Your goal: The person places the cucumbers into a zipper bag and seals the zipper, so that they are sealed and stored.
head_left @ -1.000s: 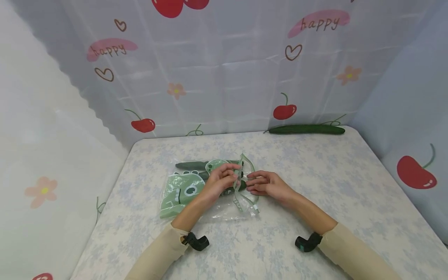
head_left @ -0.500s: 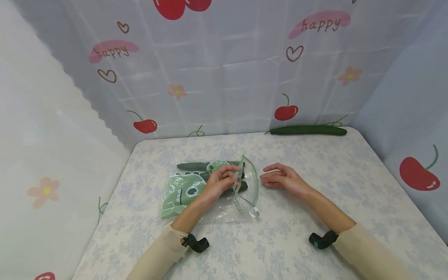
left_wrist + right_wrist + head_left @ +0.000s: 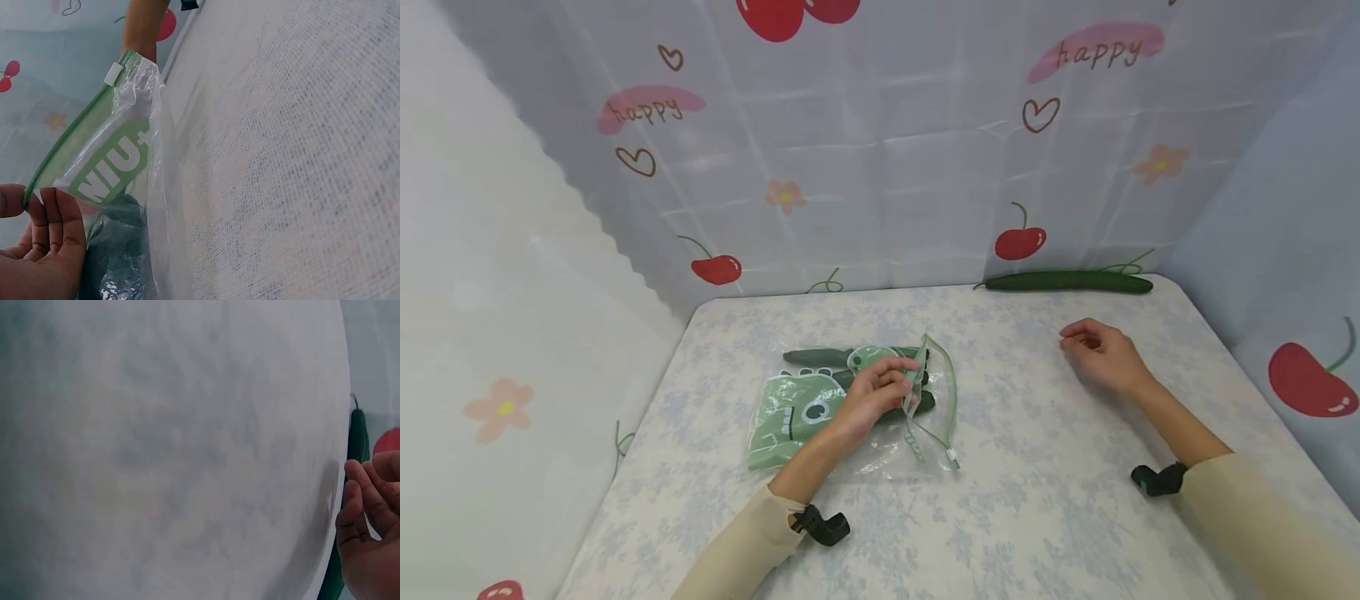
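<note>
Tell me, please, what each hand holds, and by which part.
The left hand holds the bag by its green mouth edge; the right hand holds nothing.

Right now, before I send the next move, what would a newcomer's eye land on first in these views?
Probably the clear bag with its big green cartoon face, left of centre on the table, where the left hand pinches its green-edged mouth. Next, the long dark-green cucumber lying alone along the far edge, to the right. Behind everything, the pale backdrop stands out with its red cherries and "happy" lettering.
</note>
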The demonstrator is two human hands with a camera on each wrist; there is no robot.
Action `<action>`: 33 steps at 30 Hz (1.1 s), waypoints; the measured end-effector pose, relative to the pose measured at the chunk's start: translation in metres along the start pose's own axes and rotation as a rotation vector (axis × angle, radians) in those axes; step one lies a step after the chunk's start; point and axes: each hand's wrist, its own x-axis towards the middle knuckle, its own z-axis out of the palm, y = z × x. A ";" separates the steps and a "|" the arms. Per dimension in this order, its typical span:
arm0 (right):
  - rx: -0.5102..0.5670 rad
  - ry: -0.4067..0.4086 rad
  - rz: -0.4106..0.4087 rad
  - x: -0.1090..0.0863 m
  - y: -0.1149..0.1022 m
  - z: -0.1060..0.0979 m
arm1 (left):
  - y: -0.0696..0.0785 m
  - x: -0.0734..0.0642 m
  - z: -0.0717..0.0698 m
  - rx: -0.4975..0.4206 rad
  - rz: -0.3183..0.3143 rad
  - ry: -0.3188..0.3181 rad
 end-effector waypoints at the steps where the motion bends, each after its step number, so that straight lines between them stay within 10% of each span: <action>1: -0.045 0.025 0.007 0.004 0.007 -0.005 | 0.000 0.001 0.000 0.001 0.002 -0.005; 18: -0.157 0.251 0.312 0.054 0.083 -0.059 | -0.001 0.002 -0.001 0.003 0.006 -0.022; 29: -0.175 0.000 0.347 0.074 0.099 -0.096 | -0.002 0.001 0.002 0.004 -0.003 -0.026; 33: -0.216 0.029 0.316 0.079 0.093 -0.091 | -0.001 0.000 -0.002 0.013 -0.004 -0.011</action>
